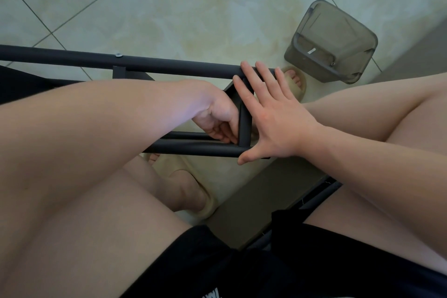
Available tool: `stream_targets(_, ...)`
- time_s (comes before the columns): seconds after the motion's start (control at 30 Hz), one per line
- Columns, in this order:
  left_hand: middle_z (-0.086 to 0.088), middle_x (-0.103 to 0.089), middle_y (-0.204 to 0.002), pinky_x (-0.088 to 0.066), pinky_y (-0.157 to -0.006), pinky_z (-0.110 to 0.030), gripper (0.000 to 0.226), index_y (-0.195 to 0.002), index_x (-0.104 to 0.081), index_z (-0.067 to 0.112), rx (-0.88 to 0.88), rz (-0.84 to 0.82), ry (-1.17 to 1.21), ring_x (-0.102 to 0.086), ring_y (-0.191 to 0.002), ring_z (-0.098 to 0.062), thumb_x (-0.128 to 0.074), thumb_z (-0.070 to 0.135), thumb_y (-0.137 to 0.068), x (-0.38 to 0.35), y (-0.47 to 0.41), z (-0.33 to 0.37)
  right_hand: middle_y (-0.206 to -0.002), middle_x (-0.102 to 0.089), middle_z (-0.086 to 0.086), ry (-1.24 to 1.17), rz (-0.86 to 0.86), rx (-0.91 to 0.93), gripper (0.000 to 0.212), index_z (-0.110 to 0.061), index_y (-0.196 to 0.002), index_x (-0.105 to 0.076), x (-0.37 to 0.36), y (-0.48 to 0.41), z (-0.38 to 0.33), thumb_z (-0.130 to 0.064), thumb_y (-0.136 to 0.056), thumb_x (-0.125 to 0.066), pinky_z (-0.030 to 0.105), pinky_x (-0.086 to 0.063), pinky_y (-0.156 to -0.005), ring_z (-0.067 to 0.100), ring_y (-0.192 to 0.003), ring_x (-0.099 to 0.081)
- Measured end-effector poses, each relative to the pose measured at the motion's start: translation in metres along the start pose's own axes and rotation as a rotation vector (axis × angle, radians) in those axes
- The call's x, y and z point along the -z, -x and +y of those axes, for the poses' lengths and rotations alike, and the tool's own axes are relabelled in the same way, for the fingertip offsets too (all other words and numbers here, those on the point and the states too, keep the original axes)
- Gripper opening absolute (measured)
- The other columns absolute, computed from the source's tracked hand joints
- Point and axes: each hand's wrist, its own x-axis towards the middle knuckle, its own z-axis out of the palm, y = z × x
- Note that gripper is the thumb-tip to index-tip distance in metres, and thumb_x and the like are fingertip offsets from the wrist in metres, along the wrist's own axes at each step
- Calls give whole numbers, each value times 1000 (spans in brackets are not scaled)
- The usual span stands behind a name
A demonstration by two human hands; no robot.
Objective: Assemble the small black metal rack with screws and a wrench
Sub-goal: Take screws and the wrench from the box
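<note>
The black metal rack (169, 65) lies across my knees, with a long upper tube, a lower tube (193, 150) and a short cross tube (244, 123) joining them at the right end. A silver screw head (118, 55) shows on the upper tube. My left hand (217, 116) reaches inside the frame, its fingers curled at the corner where the cross tube meets the lower tube; what they hold is hidden. My right hand (271, 113) lies flat with straight fingers against the rack's right end, fingertips on the upper tube, thumb by the lower one.
A grey translucent plastic box (331, 43) stands on the tiled floor at the right, with a small silver piece (312, 51) inside. My feet in beige slippers (193, 191) are under the rack. A dark flat panel (266, 196) lies by my right leg.
</note>
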Motion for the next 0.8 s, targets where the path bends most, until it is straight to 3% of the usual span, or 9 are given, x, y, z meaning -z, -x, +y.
stream_targets(0.13,-5,-72,-82,-50,-81,-26,13,-92,-73,10,-14,-6,7,-65,-78,-15,-65,0,-89,0,-1,-1,-168,17,17,0,1,0,152,-9,-162,4,1,0,0,-99,-52,-51,52,10,-124,39,-155,15)
stream_targets(0.37,-1,-65,-86,-46,-69,-22,16,-101,-68,13,-7,-93,-28,-60,-75,-12,-59,2,-94,6,1,-5,-168,16,17,-7,2,0,153,-9,-162,4,1,0,0,-98,-51,-53,52,11,-124,39,-155,15)
stream_targets(0.67,2,-67,-92,-41,-79,-29,18,-106,-68,17,29,-84,-141,-59,-86,-13,-62,7,-93,6,5,0,-168,14,18,8,14,1,152,-7,-162,2,1,0,0,-98,-52,-51,53,9,-124,40,-155,13)
stream_targets(0.8,1,-66,-91,-43,-79,-29,24,-113,-65,14,-4,-55,-165,-56,-82,-14,-62,4,-92,4,3,2,-168,13,19,8,17,2,152,-7,-162,0,0,0,0,-98,-52,-53,53,9,-124,40,-155,11)
